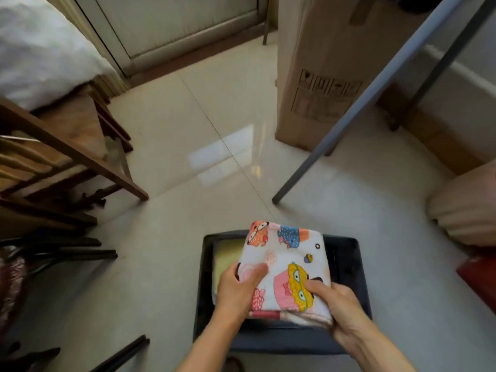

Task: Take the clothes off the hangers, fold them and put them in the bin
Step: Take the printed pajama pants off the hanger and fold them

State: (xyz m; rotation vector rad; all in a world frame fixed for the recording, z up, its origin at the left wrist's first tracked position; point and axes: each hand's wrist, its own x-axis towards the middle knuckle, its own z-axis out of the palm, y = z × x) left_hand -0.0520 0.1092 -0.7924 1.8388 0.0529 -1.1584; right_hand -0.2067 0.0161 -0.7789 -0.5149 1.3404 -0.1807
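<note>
A folded white garment with colourful cartoon prints (287, 261) hangs just over the dark bin (349, 264) on the floor. My left hand (236, 288) grips its near left edge, thumb on top. My right hand (338, 304) grips its near right corner, thumb lying across the fabric. Inside the bin, a pale yellow-green cloth (226, 257) shows at the left beneath the garment. The rest of the bin's inside is hidden by the garment.
A wooden chair frame (80, 157) with white bedding (40, 49) above it stands at the left. A tall cardboard box (322, 76) and grey metal rack legs (335, 130) stand ahead and to the right. A beige cushion (467, 210) sits at the right edge. Glossy tiled floor (188, 130) spreads between them.
</note>
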